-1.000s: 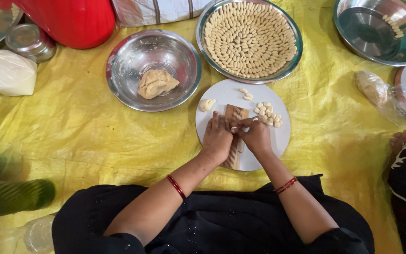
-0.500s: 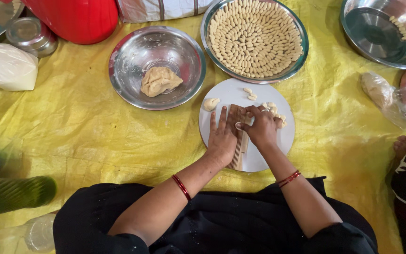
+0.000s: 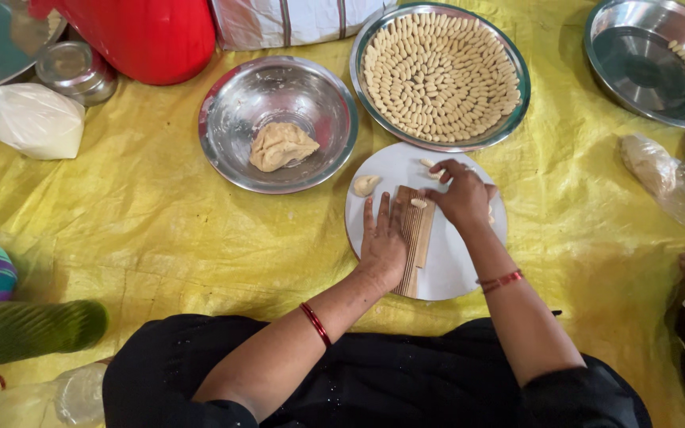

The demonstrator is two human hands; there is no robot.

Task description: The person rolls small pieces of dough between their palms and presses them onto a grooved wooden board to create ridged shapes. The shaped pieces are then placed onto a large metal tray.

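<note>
My left hand [image 3: 382, 242] lies flat, fingers apart, on the ridged board [image 3: 415, 238], whose long axis runs away from me. A small dough piece [image 3: 419, 203] sits at its far end, just left of my right hand [image 3: 463, 194], whose loosely curled fingers clamp nothing I can see. Half a second ago both hands met over the board; now they are apart.

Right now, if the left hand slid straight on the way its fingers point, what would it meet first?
The left hand lies flat on the ridged wooden board, fingers pointing away from the body. Straight ahead, it would probably first meet the small dough lump on the white round plate, then the steel dough bowl.
</note>
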